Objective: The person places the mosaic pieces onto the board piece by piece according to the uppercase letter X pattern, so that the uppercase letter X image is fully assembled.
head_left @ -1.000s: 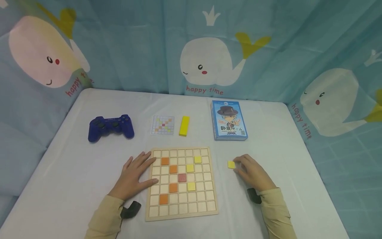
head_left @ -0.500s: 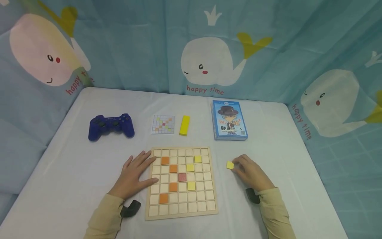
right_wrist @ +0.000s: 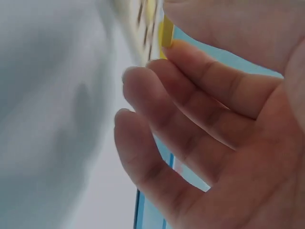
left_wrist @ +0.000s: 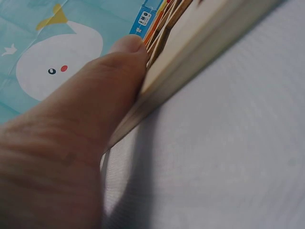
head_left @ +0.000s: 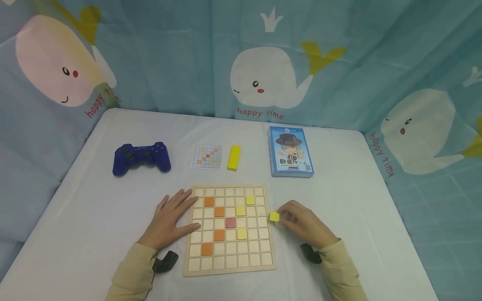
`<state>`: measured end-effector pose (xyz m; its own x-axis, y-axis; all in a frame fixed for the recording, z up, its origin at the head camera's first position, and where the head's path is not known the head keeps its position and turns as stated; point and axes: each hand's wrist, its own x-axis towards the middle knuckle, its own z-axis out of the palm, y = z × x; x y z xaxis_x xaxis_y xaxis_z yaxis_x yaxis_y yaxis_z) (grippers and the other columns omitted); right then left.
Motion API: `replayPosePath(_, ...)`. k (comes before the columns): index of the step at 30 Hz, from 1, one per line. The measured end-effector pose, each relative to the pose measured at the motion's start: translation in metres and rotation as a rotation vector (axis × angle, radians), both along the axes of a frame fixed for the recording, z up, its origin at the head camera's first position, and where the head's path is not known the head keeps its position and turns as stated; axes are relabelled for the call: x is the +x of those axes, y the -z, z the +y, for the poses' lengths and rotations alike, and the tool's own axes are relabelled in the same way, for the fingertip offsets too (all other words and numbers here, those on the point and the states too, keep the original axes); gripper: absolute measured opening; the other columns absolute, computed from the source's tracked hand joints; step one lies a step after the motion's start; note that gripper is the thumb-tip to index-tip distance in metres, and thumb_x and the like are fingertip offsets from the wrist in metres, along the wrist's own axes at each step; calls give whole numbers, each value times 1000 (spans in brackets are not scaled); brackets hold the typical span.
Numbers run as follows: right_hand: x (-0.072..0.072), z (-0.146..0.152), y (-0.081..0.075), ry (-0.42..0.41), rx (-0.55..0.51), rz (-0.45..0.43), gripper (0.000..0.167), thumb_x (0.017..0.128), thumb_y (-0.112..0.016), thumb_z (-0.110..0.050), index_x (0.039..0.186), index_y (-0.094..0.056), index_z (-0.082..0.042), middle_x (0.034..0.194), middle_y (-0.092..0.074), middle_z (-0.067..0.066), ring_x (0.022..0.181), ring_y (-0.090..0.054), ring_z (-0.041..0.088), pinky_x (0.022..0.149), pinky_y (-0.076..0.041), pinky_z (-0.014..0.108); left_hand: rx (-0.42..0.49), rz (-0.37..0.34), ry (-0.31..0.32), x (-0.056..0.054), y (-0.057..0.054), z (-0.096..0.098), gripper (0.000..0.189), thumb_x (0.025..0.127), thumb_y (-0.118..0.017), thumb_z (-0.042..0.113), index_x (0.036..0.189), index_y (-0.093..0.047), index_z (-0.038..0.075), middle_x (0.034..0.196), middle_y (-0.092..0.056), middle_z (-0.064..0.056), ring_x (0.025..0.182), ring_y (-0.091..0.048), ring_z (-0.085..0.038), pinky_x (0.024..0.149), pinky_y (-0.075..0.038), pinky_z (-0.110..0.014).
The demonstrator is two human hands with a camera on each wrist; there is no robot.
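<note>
A wooden grid board (head_left: 236, 250) lies on the white table, with several orange and yellow square tiles and one red tile (head_left: 230, 223) in its cells. My left hand (head_left: 167, 219) rests on the board's left edge, fingers spread; the left wrist view has its thumb (left_wrist: 109, 76) on the rim. Between thumb and index finger, my right hand (head_left: 306, 223) pinches a small yellow tile (head_left: 274, 216) at the board's right edge. In the right wrist view that yellow tile (right_wrist: 167, 31) shows edge-on at the fingertips, and the other fingers are loosely bent.
Behind the board lie a printed grid card (head_left: 207, 156) and a yellow block (head_left: 234, 158). A blue game controller (head_left: 142, 158) is at the back left, a blue game box (head_left: 290, 151) at the back right. A whale-print curtain (head_left: 180, 62) borders the table.
My right hand has lifted the yellow tile off the table and moved it left to the board's right edge. The left hand has stayed on the board.
</note>
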<state>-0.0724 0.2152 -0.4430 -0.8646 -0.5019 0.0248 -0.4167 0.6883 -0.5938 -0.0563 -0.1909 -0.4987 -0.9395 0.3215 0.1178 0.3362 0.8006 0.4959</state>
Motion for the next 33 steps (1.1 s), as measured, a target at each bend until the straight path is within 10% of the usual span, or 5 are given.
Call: replayPosePath(33,38,-41,12,-259,54,48,24,84,-75,-19,104,-64,-15,106,-56,-8,96,-54,3,86,-52,23,6,-3,5,-1,-2,1,78,79,-69,58,143,-45,21,155,-33,-5,144,-24,-31,116,-11,-55)
